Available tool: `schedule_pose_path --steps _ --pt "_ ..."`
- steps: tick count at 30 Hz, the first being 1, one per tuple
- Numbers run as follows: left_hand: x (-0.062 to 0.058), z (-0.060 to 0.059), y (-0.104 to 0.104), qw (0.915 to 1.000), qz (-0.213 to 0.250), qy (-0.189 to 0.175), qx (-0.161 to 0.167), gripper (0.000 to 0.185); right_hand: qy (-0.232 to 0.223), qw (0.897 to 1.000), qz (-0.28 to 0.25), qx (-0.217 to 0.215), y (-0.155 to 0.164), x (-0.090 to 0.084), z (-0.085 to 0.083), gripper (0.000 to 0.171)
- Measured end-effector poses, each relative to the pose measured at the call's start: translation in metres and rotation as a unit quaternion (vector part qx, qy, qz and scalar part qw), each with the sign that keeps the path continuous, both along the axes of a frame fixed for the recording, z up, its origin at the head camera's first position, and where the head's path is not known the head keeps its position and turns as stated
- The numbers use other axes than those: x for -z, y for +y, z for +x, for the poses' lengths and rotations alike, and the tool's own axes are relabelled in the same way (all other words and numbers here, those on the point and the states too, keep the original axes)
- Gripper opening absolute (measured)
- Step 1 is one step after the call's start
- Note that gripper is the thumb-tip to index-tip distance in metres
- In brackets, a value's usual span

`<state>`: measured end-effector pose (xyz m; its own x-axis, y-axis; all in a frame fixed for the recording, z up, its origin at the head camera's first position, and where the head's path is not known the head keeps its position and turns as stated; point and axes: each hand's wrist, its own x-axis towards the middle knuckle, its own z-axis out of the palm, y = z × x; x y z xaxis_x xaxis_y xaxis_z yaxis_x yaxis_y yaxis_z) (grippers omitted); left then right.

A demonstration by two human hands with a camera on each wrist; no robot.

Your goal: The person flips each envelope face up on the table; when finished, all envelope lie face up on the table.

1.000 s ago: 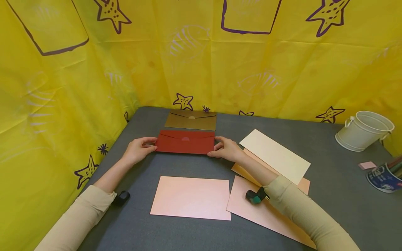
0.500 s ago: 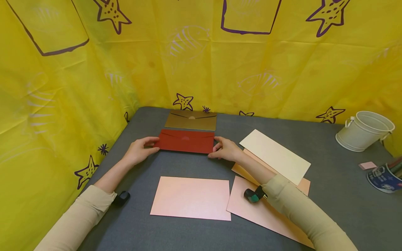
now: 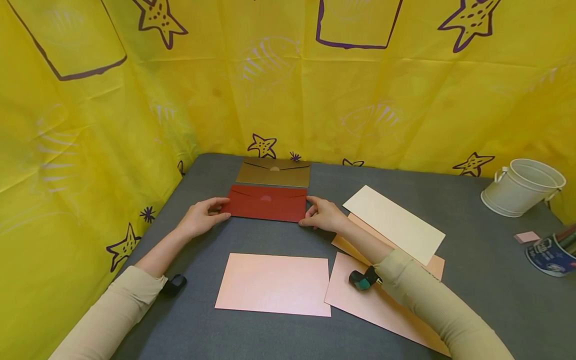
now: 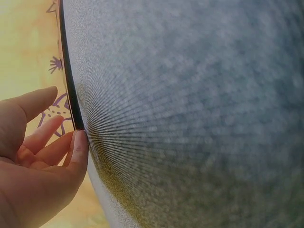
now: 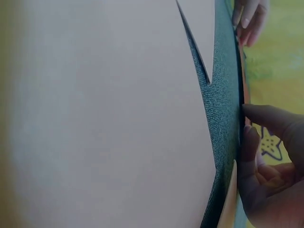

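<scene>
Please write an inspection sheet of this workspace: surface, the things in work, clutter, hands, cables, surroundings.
Surface: grey table, flat, covered in fabric.
Things in work: red envelope lies flat, flap side up, just in front of a gold envelope.
Clutter: pink sheet near the front; more pink sheets and a cream sheet overlapping at right; white bucket, blue cup with pens and a small pink block at far right.
Hands: left hand holds the red envelope's left end, right hand its right end.
Cables: nothing seen.
Surroundings: yellow curtain with starfish prints, behind and at left.
</scene>
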<state>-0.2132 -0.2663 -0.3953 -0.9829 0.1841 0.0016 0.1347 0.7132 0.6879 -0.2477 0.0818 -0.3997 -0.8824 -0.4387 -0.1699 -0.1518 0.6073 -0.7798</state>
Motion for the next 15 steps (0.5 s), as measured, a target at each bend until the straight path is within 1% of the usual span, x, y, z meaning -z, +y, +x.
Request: schedule_pose_path --steps 15 --pt "0.0017 -0.0007 -0.0009 0.9999 -0.012 -0.008 0.010 0.050 0.024 0.999 0.011 -0.019 -0.0004 0.0030 -0.0039 0.079"
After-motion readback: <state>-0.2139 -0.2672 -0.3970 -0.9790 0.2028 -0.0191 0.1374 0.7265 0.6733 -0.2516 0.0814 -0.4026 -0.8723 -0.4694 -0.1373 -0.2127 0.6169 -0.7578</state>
